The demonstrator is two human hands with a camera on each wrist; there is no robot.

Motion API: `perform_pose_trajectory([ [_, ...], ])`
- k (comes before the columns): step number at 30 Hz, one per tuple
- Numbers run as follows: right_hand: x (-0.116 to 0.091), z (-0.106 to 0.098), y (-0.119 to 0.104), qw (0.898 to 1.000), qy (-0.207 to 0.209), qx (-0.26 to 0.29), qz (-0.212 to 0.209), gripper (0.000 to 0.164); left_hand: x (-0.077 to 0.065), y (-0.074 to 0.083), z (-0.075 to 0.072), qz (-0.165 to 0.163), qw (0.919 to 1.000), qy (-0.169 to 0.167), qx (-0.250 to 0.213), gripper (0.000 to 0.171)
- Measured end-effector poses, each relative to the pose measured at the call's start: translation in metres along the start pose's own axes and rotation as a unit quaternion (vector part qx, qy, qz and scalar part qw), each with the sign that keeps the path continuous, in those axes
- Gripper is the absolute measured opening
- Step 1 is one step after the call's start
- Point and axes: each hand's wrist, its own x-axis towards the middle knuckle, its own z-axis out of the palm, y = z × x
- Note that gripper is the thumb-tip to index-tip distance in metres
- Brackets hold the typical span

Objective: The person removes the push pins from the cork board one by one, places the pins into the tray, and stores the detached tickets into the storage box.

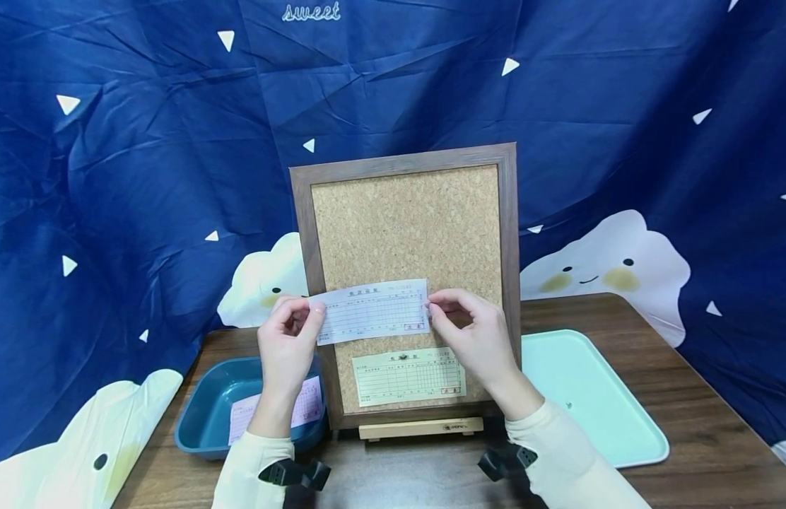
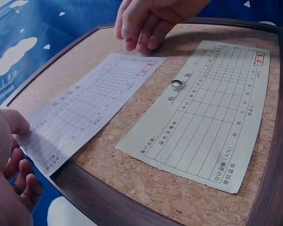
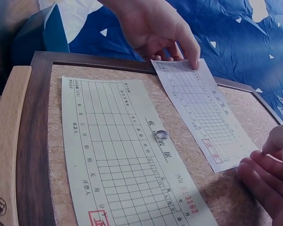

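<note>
My left hand (image 1: 291,339) pinches the left end of a pale lilac-white receipt slip (image 1: 370,311), thumb on its front. My right hand (image 1: 472,332) has thumb and fingertips together at the slip's right edge, pinching it there. The slip spans the lower half of a framed corkboard (image 1: 412,233), its left end overlapping the wooden frame. Below it, a pale green receipt (image 1: 408,382) lies on the cork, with a small round shiny tack (image 2: 177,84) at its printed heading. The wrist views show the lilac slip beside this green one.
The corkboard stands on a light wooden easel foot (image 1: 421,428). To the left is a blue basin (image 1: 202,396) with a pink receipt (image 1: 307,403) inside. A mint-green tray (image 1: 590,396) sits to the right on the wooden table (image 1: 698,424), bearing a tiny dark thing. Blue patterned cloth (image 1: 399,71) hangs behind.
</note>
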Motion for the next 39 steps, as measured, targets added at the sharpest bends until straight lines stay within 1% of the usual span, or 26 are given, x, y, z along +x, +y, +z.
perform_pose_trajectory([
  [4,0.0,-0.002,0.0,1.0,0.001,0.0,0.009,0.013,-0.001,0.0,-0.003,-0.004,1.0,-0.001,0.004,0.01],
  [12,0.0,-0.005,0.002,1.0,0.004,0.005,0.012,0.013,-0.001,0.0,-0.009,-0.029,0.9995,0.007,0.007,0.012],
  [20,0.0,-0.007,0.004,0.999,0.004,0.032,0.017,0.013,-0.003,-0.002,-0.015,-0.047,0.9987,0.015,0.012,0.014],
  [26,-0.002,-0.009,0.006,0.998,-0.001,0.055,0.022,0.014,-0.003,-0.002,-0.018,-0.049,0.9985,0.021,0.014,0.016],
  [33,-0.004,-0.014,0.006,0.997,-0.006,0.06,0.042,0.013,-0.004,-0.003,-0.024,-0.051,0.9983,0.026,0.01,0.017],
  [39,-0.006,-0.02,0.011,0.997,-0.003,0.067,0.046,0.015,-0.006,-0.004,-0.027,-0.056,0.9978,0.029,0.017,0.017],
])
